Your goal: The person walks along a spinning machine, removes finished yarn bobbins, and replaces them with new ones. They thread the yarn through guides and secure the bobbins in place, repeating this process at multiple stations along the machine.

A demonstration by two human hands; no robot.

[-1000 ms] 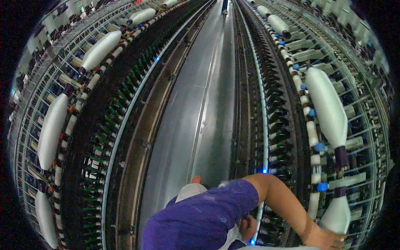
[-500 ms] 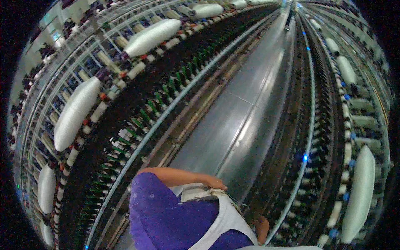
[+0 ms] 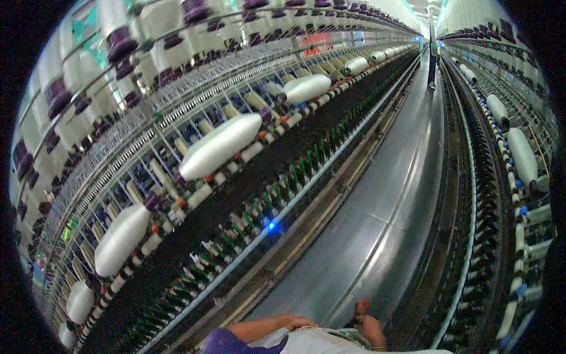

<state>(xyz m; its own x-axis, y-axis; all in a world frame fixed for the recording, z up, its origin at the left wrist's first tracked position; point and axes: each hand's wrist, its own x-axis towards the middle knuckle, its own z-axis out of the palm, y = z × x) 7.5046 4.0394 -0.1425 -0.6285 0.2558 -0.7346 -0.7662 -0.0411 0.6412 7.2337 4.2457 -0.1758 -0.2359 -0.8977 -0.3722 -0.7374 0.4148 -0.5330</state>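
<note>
At the lower edge, my left hand (image 3: 300,322) rests against the white apron (image 3: 315,341) at my waist. Its fingertips are hidden along the cloth, so their pose cannot be told. My right hand (image 3: 370,327) is just to the right, out in front of the apron. Its fingers look curled, with a small dark patch beside them; what they hold, if anything, is too small to name. A purple sleeve (image 3: 239,343) covers my upper left arm. Neither hand touches the machines.
A long spinning frame with white roving bobbins (image 3: 221,146) and green spindles (image 3: 259,215) runs along the left. A similar machine with white bobbins (image 3: 522,154) lines the right. Between them lies a grey metallic floor (image 3: 365,218); a person (image 3: 433,65) stands far down the aisle.
The view has tilted up, showing more hanging bobbins and the far aisle. My right hand has come forward from beside my body; my left stays at the apron.
</note>
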